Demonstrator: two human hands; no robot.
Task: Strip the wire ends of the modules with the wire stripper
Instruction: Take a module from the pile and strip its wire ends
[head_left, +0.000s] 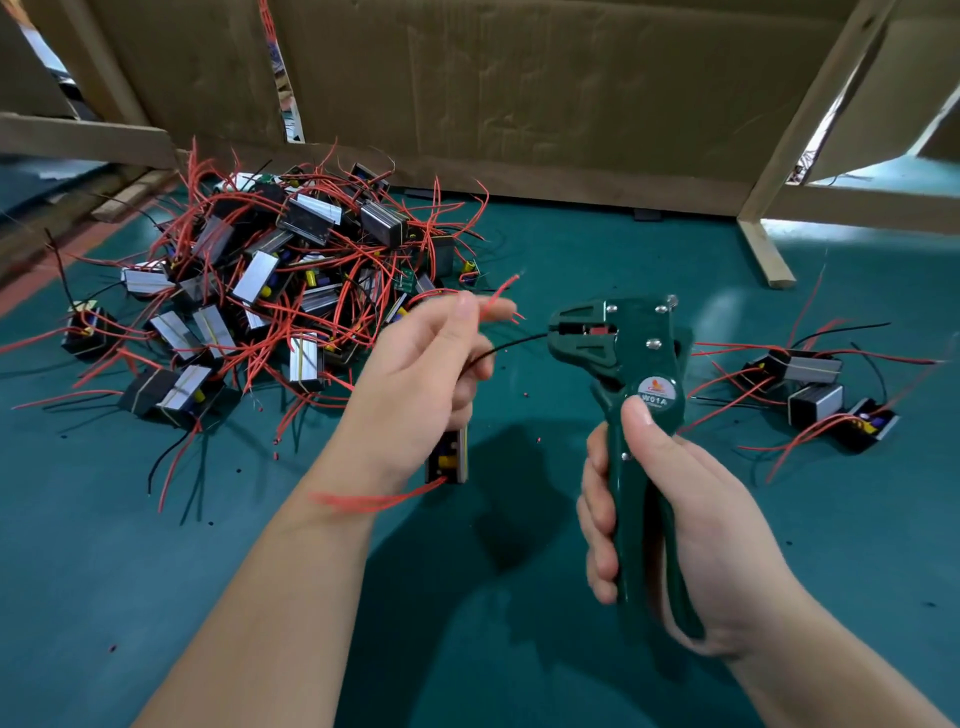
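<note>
Above the near middle of the bench (156, 545), the left hand (415, 384) holds a module (448, 457), fingers pinching its black wire (514, 347) so the end meets the stripper (623, 353) mouth. The right hand (670, 519) clenches the handles, seemingly ready to squeeze. A pile (249, 291) waits far left; a small group (815, 384) on the right looks set aside as done.

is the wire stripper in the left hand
No, the right hand grips the wire stripper by its handles, while the left hand holds a black wire.
</note>
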